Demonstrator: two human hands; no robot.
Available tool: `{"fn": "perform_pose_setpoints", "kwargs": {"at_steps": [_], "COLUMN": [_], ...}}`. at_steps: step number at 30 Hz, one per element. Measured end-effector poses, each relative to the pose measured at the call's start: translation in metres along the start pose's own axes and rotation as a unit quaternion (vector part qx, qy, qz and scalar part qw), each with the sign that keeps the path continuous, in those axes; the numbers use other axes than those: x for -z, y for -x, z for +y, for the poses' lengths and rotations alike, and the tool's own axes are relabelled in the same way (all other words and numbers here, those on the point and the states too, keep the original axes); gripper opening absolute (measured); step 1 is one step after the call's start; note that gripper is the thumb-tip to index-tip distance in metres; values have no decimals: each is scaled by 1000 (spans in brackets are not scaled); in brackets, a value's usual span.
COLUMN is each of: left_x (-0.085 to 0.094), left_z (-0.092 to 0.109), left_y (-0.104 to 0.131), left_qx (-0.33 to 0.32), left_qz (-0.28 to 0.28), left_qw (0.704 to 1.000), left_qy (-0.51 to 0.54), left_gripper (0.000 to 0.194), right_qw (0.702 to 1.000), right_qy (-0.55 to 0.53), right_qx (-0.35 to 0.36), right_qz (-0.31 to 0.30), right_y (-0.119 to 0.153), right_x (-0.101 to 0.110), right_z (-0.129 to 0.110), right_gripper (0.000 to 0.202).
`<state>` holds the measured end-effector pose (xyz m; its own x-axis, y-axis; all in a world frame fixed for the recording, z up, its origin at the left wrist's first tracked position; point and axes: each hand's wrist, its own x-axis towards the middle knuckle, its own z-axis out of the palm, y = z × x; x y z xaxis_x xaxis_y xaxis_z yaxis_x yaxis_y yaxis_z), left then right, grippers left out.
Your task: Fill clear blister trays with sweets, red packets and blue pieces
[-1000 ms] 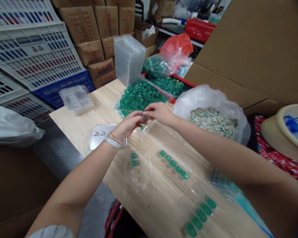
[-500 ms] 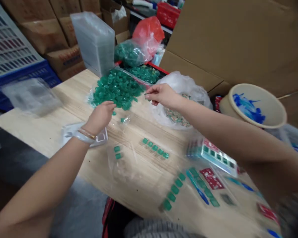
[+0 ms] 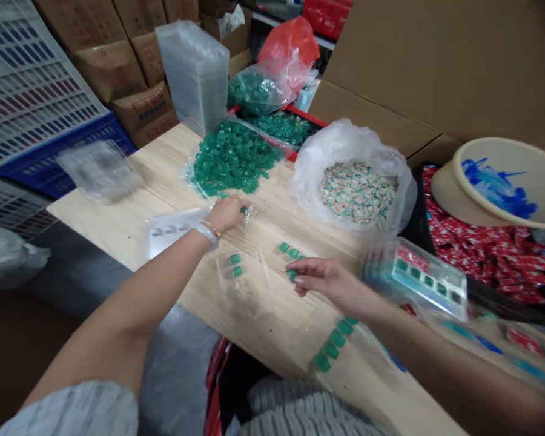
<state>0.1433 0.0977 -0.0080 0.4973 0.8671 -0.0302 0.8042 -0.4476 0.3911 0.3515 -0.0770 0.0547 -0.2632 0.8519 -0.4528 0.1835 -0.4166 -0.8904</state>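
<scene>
"Where do we have our right hand [image 3: 315, 277]?"

"Nearer us than the big heap of glossy green pieces [image 3: 236, 158] on the pale wooden worktop [image 3: 163, 162], and to its right. Our grip there is pressed together, pinching a small, green, square-looking piece [image 3: 291, 274]."

"Why by the fingertips?"

"Probably because it's so small; held at its edge, most of it stays in our sight. It's just beside the short slanting row of green square pieces [image 3: 293, 251], on our side of the heap."

"And our left hand [image 3: 227, 213]?"

"Low over the worktop, just our side of the heap, fingers curled in. A dark green bit and crinkled clear film [image 3: 249, 215] show at the fingertips, but our own hand blocks the view, so we can't tell whether that grip is pinching them."

"What else is about?"

"Nearer us than the heap, a clear plastic tray [image 3: 249, 303] has two green squares [image 3: 236, 264] one below the other, likely set apart by its hollows. Left of that, a whitish tray with shallow hollows [image 3: 163, 233]."

"How does our pinched piece look?"

"Deep green with a slight shine, flattish, partly covered by our fingers, much like the pieces in the row."
</scene>
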Motion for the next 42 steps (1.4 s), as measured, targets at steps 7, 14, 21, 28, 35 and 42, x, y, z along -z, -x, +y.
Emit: {"fn": "perform_pose_setpoints", "kwargs": {"at_steps": [7, 14, 21, 28, 35, 42], "left_x": [24, 20, -10, -11, -27, -54], "left_z": [11, 38, 60, 73, 67, 67], "left_y": [38, 151, 200, 197, 208, 216], "left_qx": [35, 212, 299, 258, 242, 77], "left_qz": [151, 50, -37, -82, 91, 92], "left_qw": [982, 806, 576, 582, 812, 955], "left_qy": [108, 550, 760, 767, 524, 271], "left_gripper": [15, 15, 15, 21, 32, 32], "right_qw": [941, 796, 896, 912, 877, 792], "right_qy": [288, 560, 365, 281, 412, 580], "right_qx": [175, 213, 252, 297, 248, 187], "right_qz": [23, -89, -38, 27, 4, -40], "right_y": [-27, -62, -25, -7, -15, -28], "right_x": [-70, -87, -75, -81, -76, -104], "right_z": [36, 37, 21, 23, 44, 53], "right_gripper": [14, 11, 26, 16, 15, 16]}}
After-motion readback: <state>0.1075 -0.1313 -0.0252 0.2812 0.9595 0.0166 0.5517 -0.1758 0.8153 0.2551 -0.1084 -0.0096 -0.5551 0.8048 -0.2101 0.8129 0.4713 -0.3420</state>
